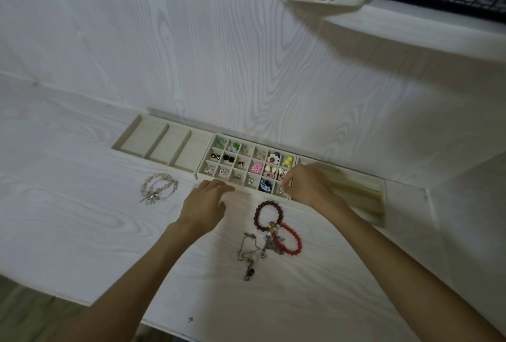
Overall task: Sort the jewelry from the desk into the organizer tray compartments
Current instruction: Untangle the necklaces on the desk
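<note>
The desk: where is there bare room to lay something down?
Bare desk lies left of the pale bead bracelets, and near the front edge below the silver chain. The long-slot tray looks empty. It is crowded around the red bracelets, both hands and the small-compartment tray.

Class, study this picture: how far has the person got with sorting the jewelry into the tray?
Done: most small compartments of the grid tray already hold earrings and charms. In hand: the right hand pinches a small piece over the grid's near right corner; the left hand hovers open. Left: pale bracelets, two red bracelets, tangled chains. The long-slot tray looks unfilled.
</note>
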The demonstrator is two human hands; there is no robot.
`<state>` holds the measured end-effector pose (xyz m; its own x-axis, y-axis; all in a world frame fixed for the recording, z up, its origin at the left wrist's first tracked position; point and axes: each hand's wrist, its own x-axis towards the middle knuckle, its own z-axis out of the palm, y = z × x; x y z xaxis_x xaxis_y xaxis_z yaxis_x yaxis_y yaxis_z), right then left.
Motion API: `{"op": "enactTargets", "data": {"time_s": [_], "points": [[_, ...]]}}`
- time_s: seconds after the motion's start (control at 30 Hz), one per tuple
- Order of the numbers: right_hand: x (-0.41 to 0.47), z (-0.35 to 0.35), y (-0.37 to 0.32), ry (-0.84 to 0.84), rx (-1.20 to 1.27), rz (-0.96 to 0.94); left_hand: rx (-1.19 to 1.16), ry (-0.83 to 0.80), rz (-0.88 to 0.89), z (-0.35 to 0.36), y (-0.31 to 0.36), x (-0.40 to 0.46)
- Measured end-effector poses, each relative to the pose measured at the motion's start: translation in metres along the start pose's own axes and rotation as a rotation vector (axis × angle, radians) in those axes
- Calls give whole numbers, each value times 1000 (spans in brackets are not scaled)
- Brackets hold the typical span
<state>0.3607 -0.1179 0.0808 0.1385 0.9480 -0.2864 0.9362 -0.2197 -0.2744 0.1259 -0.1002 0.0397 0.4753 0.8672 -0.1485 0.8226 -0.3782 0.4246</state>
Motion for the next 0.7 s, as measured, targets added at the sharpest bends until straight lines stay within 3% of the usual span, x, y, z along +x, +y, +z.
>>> {"op": "enactTargets", "data": {"time_s": [0.33,0.53,0.7], "points": [[-70,47,14,-75,192,-6,-389,-233,-307,26,-17,-51],[-86,80,8,25,217,-36,-408,-204,-296,45,-3,-67],[-89,95,-7,38,96,-81,-272,-130,-253,55,8,-76]]}}
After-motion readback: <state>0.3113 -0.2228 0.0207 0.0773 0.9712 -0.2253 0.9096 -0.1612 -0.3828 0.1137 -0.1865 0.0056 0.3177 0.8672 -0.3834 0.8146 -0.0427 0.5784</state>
